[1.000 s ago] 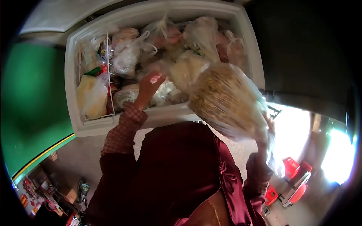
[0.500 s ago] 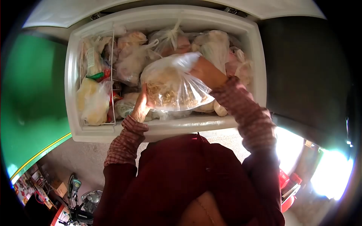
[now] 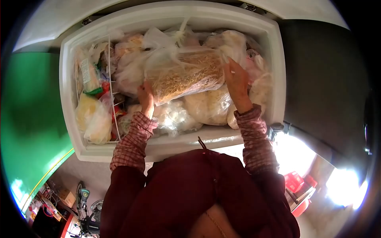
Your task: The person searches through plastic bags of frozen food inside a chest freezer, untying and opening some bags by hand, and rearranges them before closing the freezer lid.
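A clear plastic bag of brown, shredded-looking food [image 3: 186, 73] lies level across the middle of the chest freezer [image 3: 279, 79], over other bags. My left hand [image 3: 146, 97] grips its lower left corner, with the fingers partly hidden by the plastic. At the bag's right end, my right hand [image 3: 238, 83] has its fingers closed on the edge. The loose, whitish top of the bag [image 3: 156, 39] spreads toward the back. Just below it lie a bag of pale, round contents [image 3: 208, 105] and a shiny clear bag [image 3: 174, 115].
A white wire basket [image 3: 110, 71] on the freezer's left side holds a bag with yellowish contents [image 3: 89, 111] and other packs. Several knotted bags fill the back and right. A green surface [image 3: 35, 119] stands at left, a dark one [image 3: 321, 87] at right.
My right hand has come from the bag's top to its right end. The bag has flattened and moved slightly back, and its top now falls toward the rear. My left hand still holds the left side.
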`<state>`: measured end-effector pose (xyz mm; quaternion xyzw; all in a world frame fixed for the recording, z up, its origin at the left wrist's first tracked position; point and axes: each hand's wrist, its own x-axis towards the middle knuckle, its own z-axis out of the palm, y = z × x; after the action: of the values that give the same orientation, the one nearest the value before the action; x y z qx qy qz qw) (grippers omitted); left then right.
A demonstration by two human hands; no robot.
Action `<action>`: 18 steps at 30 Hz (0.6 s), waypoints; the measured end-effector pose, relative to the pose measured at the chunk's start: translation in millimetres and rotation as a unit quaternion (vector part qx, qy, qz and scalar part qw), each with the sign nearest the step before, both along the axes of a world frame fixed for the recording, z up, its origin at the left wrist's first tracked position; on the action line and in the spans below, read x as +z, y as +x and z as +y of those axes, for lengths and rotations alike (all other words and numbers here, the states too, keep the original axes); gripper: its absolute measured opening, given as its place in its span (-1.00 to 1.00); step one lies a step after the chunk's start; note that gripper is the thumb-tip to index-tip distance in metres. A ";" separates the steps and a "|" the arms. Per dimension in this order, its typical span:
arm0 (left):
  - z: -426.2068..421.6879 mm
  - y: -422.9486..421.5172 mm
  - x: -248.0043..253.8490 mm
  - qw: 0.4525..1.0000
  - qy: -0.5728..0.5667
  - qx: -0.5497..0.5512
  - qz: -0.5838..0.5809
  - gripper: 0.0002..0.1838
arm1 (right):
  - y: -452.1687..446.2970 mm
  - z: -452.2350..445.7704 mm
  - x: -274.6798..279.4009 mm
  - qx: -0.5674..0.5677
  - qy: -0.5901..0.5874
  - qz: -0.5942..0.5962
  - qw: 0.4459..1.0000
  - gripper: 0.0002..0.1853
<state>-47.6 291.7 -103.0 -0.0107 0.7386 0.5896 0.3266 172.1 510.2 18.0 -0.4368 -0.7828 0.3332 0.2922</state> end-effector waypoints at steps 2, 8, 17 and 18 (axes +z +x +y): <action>14.1 5.3 5.8 0.995 0.075 0.066 0.002 -0.56 | 4.6 2.7 -20.3 -0.024 0.019 -0.008 1.000 -0.74; 30.1 12.6 -9.7 0.991 0.007 -0.002 0.132 -0.51 | -47.4 14.4 -38.0 -0.060 -0.012 0.018 0.998 -0.73; 49.2 52.0 23.6 0.976 0.009 0.023 0.217 -0.52 | -59.6 21.5 -84.6 0.002 0.122 0.014 0.992 -0.81; 49.4 46.9 11.8 0.971 -0.016 0.011 0.239 -0.52 | -62.5 29.8 -90.3 0.009 0.092 0.005 0.996 -0.82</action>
<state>-0.7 341.1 -91.2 0.1174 0.8048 0.5663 0.1337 109.6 540.0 -72.2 -0.3992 -0.8124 0.2650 0.3323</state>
